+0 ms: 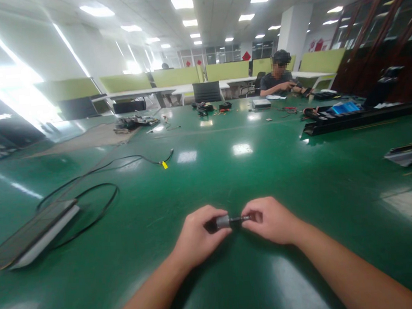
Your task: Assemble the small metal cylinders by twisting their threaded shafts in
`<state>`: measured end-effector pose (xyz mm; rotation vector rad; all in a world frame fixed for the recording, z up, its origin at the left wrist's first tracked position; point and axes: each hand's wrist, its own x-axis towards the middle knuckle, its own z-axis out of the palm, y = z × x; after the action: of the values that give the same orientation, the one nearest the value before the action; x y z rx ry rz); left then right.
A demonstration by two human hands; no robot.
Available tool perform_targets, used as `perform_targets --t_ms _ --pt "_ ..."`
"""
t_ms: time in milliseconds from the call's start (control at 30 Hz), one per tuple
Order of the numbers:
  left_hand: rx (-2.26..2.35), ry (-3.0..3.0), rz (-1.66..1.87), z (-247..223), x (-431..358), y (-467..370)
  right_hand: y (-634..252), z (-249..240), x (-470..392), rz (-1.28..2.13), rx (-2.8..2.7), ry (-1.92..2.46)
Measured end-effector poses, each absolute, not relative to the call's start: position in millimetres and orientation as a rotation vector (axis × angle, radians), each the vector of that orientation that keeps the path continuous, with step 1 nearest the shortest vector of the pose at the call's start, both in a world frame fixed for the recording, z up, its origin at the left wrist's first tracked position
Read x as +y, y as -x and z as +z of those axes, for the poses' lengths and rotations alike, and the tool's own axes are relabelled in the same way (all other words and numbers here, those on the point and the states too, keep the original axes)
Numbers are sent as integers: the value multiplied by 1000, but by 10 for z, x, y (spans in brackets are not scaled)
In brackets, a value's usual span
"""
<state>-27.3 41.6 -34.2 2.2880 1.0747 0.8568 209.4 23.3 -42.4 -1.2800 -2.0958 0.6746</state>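
Low over the green table [208, 183], my left hand [200, 233] pinches a small grey cylinder [223, 221] between thumb and fingers. A thin dark shaft [237, 219] sticks out of the cylinder toward the right. The tip of that shaft is gripped by my right hand [270, 221], with thumb and forefinger closed on it. Cylinder and shaft lie in one line, roughly level. Blur hides what kind of part this is, and I cannot tell whether the two pieces are joined.
A flat dark panel [34, 234] with a black cable [113, 200] lies at the left. Another cable bears a yellow tag [164, 165]. Black rails [353, 120] and a blue item [345, 108] are at the right. Across the table a person [276, 80] handles something dark.
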Motion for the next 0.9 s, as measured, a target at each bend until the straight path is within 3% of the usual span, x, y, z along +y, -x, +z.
perform_targets --t_ms 900 --pt "1097 -2289 849 -320 424 294 -2123 -382 236 661 -2104 1291"
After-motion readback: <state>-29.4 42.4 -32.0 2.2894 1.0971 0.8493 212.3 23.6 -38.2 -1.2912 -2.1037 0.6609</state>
